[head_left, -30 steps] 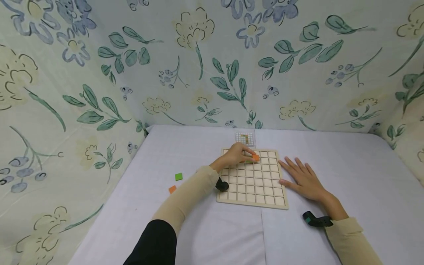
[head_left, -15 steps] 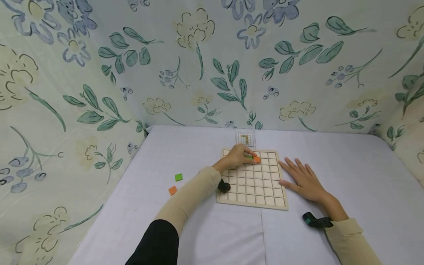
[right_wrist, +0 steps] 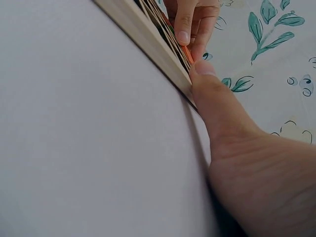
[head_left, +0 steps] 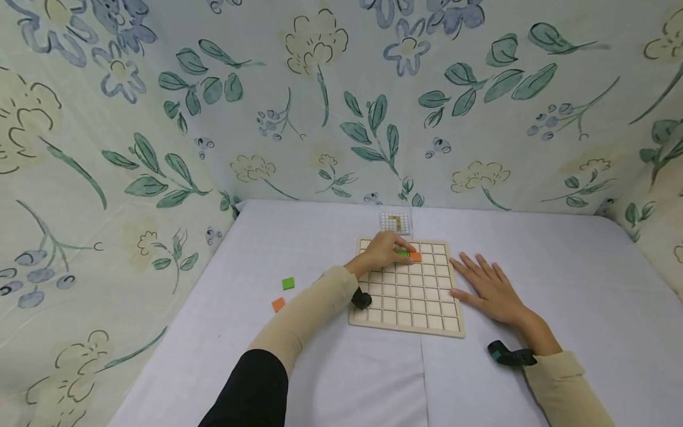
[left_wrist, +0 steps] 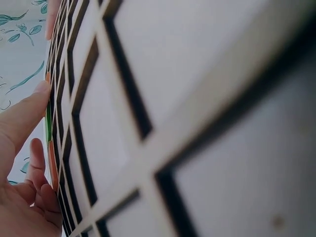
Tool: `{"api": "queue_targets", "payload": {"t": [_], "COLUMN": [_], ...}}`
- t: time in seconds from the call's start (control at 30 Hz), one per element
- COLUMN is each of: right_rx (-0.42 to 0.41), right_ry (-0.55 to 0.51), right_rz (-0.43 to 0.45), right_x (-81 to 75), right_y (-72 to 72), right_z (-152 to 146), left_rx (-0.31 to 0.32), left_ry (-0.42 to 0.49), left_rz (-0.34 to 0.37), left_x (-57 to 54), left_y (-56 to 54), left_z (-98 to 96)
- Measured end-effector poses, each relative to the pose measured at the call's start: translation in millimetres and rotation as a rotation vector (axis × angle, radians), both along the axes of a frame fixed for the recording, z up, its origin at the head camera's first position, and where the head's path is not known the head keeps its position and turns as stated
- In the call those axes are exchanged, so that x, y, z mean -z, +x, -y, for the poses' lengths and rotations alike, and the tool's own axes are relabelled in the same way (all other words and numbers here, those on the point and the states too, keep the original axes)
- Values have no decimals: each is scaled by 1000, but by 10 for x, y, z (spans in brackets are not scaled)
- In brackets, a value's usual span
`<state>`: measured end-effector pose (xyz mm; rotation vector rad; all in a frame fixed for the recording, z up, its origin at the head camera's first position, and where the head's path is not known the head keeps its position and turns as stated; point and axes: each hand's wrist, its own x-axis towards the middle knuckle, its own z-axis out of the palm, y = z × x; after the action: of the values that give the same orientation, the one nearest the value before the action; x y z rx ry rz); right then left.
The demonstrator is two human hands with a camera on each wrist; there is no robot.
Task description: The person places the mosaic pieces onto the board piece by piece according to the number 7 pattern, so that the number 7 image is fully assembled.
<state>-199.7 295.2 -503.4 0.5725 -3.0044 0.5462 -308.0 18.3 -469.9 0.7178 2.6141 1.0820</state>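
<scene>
My left hand [head_left: 381, 250] reaches over the upper part of a light wooden grid board [head_left: 412, 302]. Its thumb and forefinger pinch a small orange square tile [head_left: 416, 257] that lies at a cell of the grid. Directly left of that tile a green tile [head_left: 402, 253] sits in the same row, partly covered by the fingers. A further orange tile [left_wrist: 53, 165] shows beyond the green one in the left wrist view. At the board's right edge, my right hand [head_left: 492, 292] lies flat with fingers spread, its thumb [right_wrist: 205, 69] touching the wooden rim.
On the white cloth left of the board lie a loose green tile [head_left: 288, 283] and a loose orange tile [head_left: 278, 304], the latter close to the left sleeve. Behind the board is a small card [head_left: 395, 223] printed with a coloured grid pattern. A floral curtain [head_left: 331, 107] hangs behind.
My left hand has shifted slightly right and the orange tile has come down flat beside the green tile. The right hand has stayed in place.
</scene>
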Motion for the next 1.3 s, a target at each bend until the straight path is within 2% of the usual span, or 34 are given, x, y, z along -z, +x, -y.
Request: {"api": "queue_targets", "payload": {"t": [0.33, 0.53, 0.63, 0.73, 1.03, 1.3], "right_rx": [-4, -8, -4, -4, -3, -12], "right_ry": [-7, 3, 0, -5, -14, -12], "right_rz": [-9, 1, 6, 9, 9, 0], "right_x": [36, 13, 3, -6, 9, -7], "right_y": [-14, -11, -11, -10, -10, -6], "right_z": [-12, -10, -9, -4, -9, -5], "left_rx": [-2, -14, -31, -32, 29, 61], "left_ry": [-9, 51, 104, 132, 175, 155], "left_rz": [13, 79, 121, 130, 79, 31], "left_x": [-7, -35, -90, -155, -357, -549], "left_y": [3, 6, 9, 2, -23, 43], "left_z": [4, 18, 32, 57, 284, 602]}}
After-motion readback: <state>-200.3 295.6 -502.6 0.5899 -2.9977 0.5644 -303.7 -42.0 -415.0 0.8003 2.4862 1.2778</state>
